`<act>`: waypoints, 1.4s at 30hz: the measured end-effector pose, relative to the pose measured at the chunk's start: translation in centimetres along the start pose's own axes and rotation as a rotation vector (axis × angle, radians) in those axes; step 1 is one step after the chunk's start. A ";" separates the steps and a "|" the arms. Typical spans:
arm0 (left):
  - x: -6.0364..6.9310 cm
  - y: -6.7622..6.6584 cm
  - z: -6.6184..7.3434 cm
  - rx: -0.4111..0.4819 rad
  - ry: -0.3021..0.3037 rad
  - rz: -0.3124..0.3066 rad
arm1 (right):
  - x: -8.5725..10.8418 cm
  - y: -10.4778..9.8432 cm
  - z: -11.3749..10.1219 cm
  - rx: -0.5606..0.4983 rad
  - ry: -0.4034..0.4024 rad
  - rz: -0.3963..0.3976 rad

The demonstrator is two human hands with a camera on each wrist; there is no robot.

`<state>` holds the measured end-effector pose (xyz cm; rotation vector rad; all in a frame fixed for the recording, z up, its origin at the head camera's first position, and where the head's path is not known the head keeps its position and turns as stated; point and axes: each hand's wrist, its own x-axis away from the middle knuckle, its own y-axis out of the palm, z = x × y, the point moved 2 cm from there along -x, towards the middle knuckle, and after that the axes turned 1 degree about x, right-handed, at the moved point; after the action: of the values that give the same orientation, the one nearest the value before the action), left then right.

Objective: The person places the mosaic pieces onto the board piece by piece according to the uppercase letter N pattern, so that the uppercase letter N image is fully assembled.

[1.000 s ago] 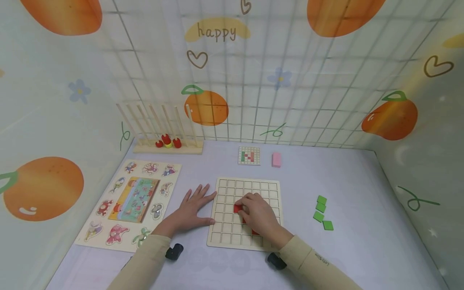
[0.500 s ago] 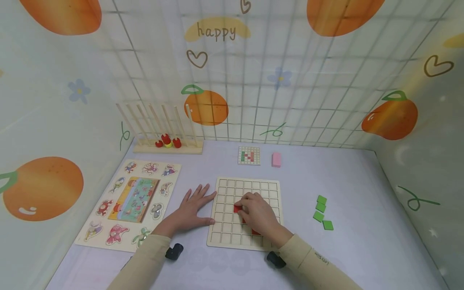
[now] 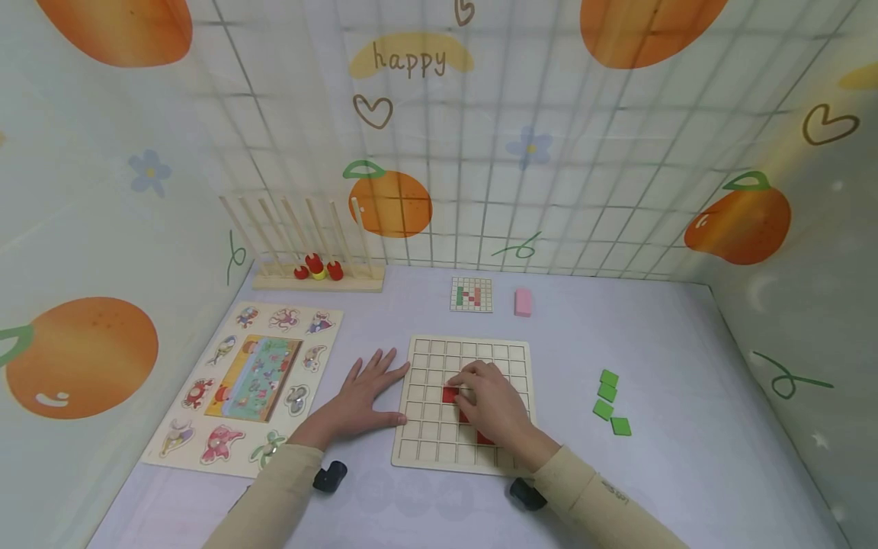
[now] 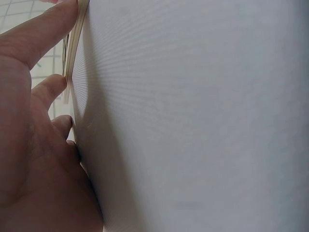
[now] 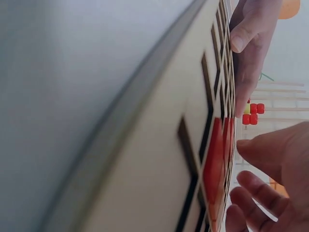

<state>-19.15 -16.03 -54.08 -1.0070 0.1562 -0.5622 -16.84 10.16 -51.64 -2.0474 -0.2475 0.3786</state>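
Observation:
A wooden grid board [image 3: 425, 433] lies flat on the table in the head view. My left hand [image 3: 363, 398] is spread on the tabletop, its thumb and index fingertip touching the board's left edge [image 4: 73, 48]. Over the board's middle hovers my right hand [image 3: 495, 408], thumb and fingers apart around a red tile [image 3: 449, 395] set in a grid square. Further red tiles [image 3: 484, 439] sit diagonally below it, partly covered by the hand. The right wrist view has red tiles [image 5: 215, 159] in the grid and the right thumb [image 5: 265, 147] clear of them, with nothing pinched.
Several green tiles [image 3: 603, 410] lie right of the board. Behind it are a small pattern card [image 3: 471, 294] and a pink block [image 3: 523, 303]. At left lie an animal puzzle board [image 3: 312, 381] and a peg rack [image 3: 274, 283] with red and yellow beads.
My right hand's fingers have come up off the red tile and parted, and the hand has moved slightly right, showing more of that tile. The left hand has stayed still.

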 end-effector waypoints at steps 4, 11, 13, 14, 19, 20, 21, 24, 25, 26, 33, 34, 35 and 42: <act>0.0 0.0 0.1 0.001 -0.003 -0.001 | 0.4 -0.3 0.4 -0.039 0.025 0.013; -0.1 0.0 0.0 -0.007 -0.023 -0.015 | 1.2 -1.1 1.3 -0.057 0.069 0.020; -0.1 0.0 0.0 -0.005 -0.026 -0.015 | 1.5 -1.4 1.6 -0.054 0.082 0.019; -0.1 0.0 0.0 -0.006 -0.027 -0.016 | 1.6 -1.5 1.7 -0.050 0.089 0.015; -0.1 0.0 0.0 -0.016 -0.019 -0.015 | 2.4 -2.5 2.5 -0.044 0.143 0.002; -0.1 0.0 0.0 -0.017 -0.017 -0.015 | 2.6 -2.7 2.7 -0.047 0.157 0.000; 0.0 0.0 0.0 -0.016 -0.016 -0.014 | 2.8 -2.9 2.9 -0.051 0.172 -0.001; 0.0 0.0 0.0 -0.011 -0.016 -0.015 | 3.4 -3.4 3.5 -0.051 0.210 -0.006; 0.0 0.0 0.0 -0.012 -0.018 -0.019 | 3.6 -3.5 3.8 -0.048 0.221 -0.008; -0.1 0.0 0.0 -0.013 -0.022 -0.022 | 3.9 -3.7 4.0 -0.047 0.232 -0.010; -0.1 0.1 -0.1 -0.015 -0.031 -0.016 | 5.3 -5.1 6.0 -0.024 0.264 -0.008; -0.1 0.1 -0.2 -0.015 -0.031 -0.013 | 5.5 -5.3 6.4 -0.021 0.264 -0.003; -0.1 0.1 -0.2 -0.018 -0.035 -0.016 | 5.7 -5.5 6.8 -0.018 0.266 0.002; -0.1 0.2 -0.2 -0.017 -0.048 -0.026 | 7.4 -7.6 9.0 -0.013 0.267 0.041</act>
<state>-19.26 -16.06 -54.39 -1.0392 0.1051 -0.5611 -13.43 23.61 -50.25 -2.0917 -0.0453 0.1256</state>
